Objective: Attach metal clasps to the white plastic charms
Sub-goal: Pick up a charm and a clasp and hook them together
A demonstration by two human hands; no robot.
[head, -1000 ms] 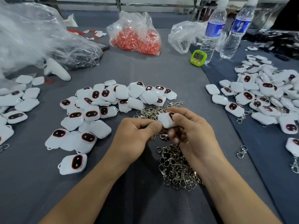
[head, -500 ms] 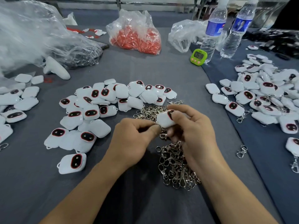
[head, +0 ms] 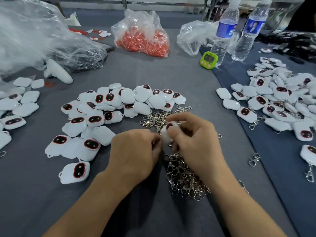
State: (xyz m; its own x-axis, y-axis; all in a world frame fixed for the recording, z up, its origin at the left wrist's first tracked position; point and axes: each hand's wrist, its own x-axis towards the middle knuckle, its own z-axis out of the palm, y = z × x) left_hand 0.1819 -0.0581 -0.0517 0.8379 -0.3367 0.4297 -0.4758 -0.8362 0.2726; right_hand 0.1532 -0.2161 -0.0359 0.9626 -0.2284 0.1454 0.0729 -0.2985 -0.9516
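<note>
1. The right hand (head: 196, 139) has its grip pinched on one white charm (head: 166, 134), held above the clasp pile (head: 186, 178) toward the near edge of the surface (head: 153, 74). A hard push could twist the charm free.
2. The left hand (head: 135, 151) curls against the charm's lower edge. I cannot tell whether its grip holds anything.
3. A clasp that misses the loop would likely drop into the tangled pile.

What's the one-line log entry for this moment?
step: clasp attachment | right hand: holds white charm | left hand: fingertips at charm's edge, grip hidden | clasp pile: on table beneath hands
</note>
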